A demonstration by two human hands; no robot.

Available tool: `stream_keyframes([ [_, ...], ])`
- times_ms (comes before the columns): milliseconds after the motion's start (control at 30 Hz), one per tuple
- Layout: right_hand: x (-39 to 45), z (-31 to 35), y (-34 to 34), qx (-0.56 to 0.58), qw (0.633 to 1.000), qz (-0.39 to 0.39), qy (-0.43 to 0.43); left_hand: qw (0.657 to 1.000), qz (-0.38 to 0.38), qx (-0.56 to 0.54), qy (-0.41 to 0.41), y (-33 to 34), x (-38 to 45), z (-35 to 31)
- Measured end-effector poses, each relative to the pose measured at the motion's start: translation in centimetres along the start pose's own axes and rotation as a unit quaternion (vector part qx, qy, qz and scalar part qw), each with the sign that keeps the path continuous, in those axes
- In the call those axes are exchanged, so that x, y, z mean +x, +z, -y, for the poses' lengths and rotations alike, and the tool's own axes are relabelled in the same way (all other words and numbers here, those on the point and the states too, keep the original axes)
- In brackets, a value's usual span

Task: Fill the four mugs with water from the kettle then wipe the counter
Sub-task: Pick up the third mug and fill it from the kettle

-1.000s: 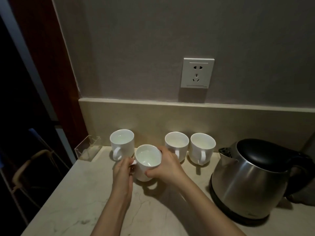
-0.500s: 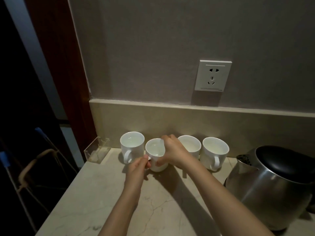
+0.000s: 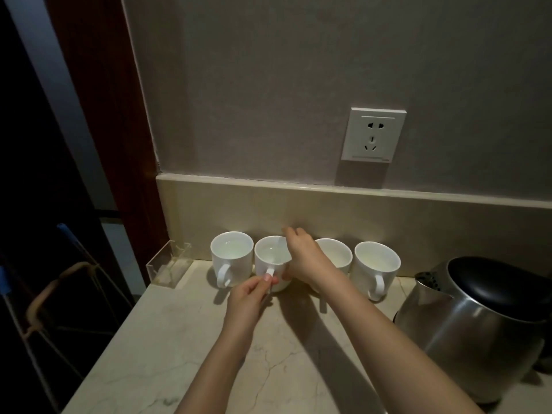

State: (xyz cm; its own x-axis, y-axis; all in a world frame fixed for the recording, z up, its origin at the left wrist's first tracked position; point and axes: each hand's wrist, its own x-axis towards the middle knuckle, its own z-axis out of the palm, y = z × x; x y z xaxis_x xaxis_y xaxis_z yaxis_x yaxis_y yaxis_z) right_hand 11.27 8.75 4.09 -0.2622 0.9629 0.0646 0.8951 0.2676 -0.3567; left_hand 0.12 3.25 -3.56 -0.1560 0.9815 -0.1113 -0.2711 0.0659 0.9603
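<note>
Several white mugs stand in a row against the backsplash on the marble counter (image 3: 167,363). The second mug (image 3: 270,258) holds water; my left hand (image 3: 249,297) pinches its handle, and my right hand (image 3: 303,258) grips its right side. The leftmost mug (image 3: 231,253) stands beside it. The third mug (image 3: 337,255) is partly hidden behind my right wrist. The rightmost mug (image 3: 377,264) stands free. The steel kettle (image 3: 478,324) with a black lid sits at the right.
A small clear acrylic holder (image 3: 168,267) stands at the counter's back left corner. A wall socket (image 3: 373,134) is above the mugs. The counter's left edge drops off toward dark floor and a chair frame (image 3: 44,303).
Both hands have pushed the second mug back from the middle of the counter into the row by the backsplash. The view has shifted left, so the kettle sits further right.
</note>
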Motion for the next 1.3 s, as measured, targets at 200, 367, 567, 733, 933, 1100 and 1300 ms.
stream_keyframes([
  [200,0.2,0.0,0.2,-0.003,1.0,-0.002,-0.006,1.0,0.001,0.001,-0.014,0.0,0.4,-0.1],
  [367,0.0,-0.2,0.9,-0.002,1.0,-0.014,-0.008,0.997,-0.057,0.049,0.023,-0.2,0.4,-0.1],
  [567,-1.0,-1.1,1.0,0.098,0.99,-0.104,0.021,0.982,-0.115,0.07,0.131,0.5,-0.5,-2.6],
  [733,-2.1,-1.4,-1.4,0.153,0.963,-0.216,0.041,0.987,-0.038,0.072,0.14,3.1,-1.3,-2.6],
  [933,-3.8,-2.7,-2.9,0.168,0.954,-0.245,0.045,0.991,0.003,0.09,0.102,5.9,-2.1,-1.5],
  [1100,-5.3,-3.1,-3.1,0.175,0.956,-0.229,0.051,0.995,0.076,0.068,0.005,8.5,-2.9,-0.4],
  [1300,-6.6,-2.6,-3.2,0.159,0.966,-0.202,0.031,0.993,0.099,0.057,-0.041,10.1,-2.5,0.2],
])
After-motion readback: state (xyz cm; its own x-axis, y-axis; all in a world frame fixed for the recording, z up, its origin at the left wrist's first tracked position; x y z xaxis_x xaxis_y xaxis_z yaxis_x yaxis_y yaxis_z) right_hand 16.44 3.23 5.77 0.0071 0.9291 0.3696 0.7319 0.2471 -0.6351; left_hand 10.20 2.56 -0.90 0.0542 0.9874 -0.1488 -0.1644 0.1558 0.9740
